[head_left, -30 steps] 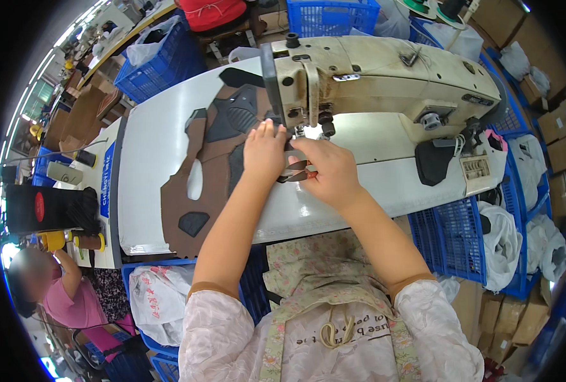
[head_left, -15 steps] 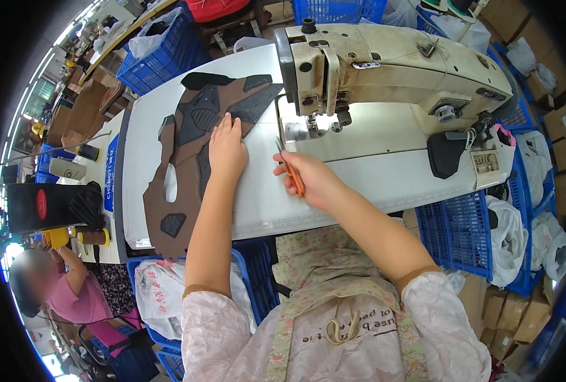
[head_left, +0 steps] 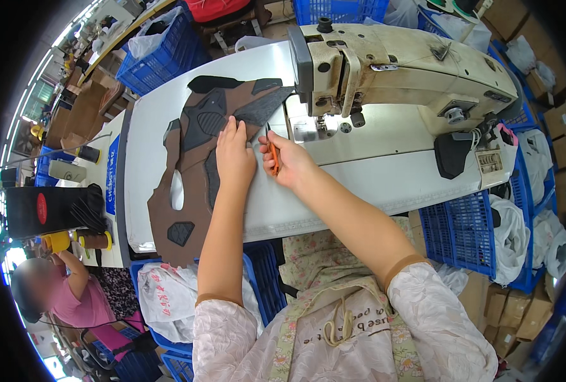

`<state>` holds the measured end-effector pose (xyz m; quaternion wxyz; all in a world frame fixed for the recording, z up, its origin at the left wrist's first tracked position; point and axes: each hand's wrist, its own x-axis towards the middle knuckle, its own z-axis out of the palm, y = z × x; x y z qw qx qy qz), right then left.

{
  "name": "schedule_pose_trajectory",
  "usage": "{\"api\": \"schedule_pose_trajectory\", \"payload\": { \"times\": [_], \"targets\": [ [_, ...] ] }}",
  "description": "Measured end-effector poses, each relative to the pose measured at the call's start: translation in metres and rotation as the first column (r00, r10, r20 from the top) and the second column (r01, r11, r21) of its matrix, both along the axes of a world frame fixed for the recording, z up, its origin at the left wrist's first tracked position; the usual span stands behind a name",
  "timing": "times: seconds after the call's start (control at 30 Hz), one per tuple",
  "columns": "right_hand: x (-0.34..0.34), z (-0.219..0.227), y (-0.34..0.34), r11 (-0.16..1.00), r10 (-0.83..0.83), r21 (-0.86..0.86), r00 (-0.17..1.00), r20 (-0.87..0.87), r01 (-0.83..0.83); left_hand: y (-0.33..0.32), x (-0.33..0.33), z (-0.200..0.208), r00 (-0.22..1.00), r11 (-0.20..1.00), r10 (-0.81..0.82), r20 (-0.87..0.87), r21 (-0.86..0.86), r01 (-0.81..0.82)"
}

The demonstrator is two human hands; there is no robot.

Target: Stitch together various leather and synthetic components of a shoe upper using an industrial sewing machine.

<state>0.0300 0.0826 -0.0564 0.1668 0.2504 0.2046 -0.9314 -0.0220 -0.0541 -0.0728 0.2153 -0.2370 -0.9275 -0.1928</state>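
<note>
A large brown sheet piece (head_left: 190, 165) with black patches sewn or laid on it rests on the white table, left of the sewing machine (head_left: 404, 70). My left hand (head_left: 236, 156) lies flat on its right side, fingers stretched out and holding nothing. Orange-handled thread snips (head_left: 272, 156) are gripped in my right hand (head_left: 290, 162), their dark pointed blades aimed away from me. The blade tips are close to the lower edge of a long black patch (head_left: 267, 107); whether they touch it I cannot tell.
A black padded piece (head_left: 449, 156) hangs or lies by the machine's right end. Blue crates (head_left: 458, 226) stand at the right, and another blue crate (head_left: 267, 280) below the table's front. At the left, a person in pink (head_left: 82, 290) sits beside another machine.
My right hand has moved left with the snips, closer to my left hand and the brown piece. My left hand still lies on the piece.
</note>
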Motion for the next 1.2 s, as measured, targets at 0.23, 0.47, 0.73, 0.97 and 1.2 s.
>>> {"api": "schedule_pose_trajectory", "payload": {
  "times": [0.23, 0.47, 0.73, 0.97, 1.2],
  "targets": [
    [-0.004, 0.000, -0.002, 0.999, -0.024, 0.044, 1.000, 0.020, 0.023, 0.003, 0.004, 0.003, 1.000, 1.000, 0.000, -0.003, 0.017, 0.000],
    [0.046, 0.016, 0.019, 0.989, 0.010, 0.145, 0.992, -0.130, 0.009, -0.032, 0.029, 0.037, 0.987, 0.967, -0.046, 0.155, 0.255, 0.005],
    [0.071, 0.040, 0.022, 0.863, 0.200, 0.505, 0.915, -0.349, 0.004, -0.083, 0.071, 0.096, 0.950, 0.863, -0.047, 0.310, 0.491, -0.117],
    [0.060, 0.036, -0.006, 0.928, 0.067, 0.362, 0.913, -0.401, 0.091, -0.092, 0.095, 0.108, 0.930, 0.810, -0.032, 0.366, 0.554, -0.190],
    [0.056, 0.032, -0.011, 0.944, 0.073, 0.324, 0.915, -0.397, 0.065, -0.097, 0.108, 0.103, 0.947, 0.817, 0.002, 0.322, 0.545, -0.187]
  ]
}}
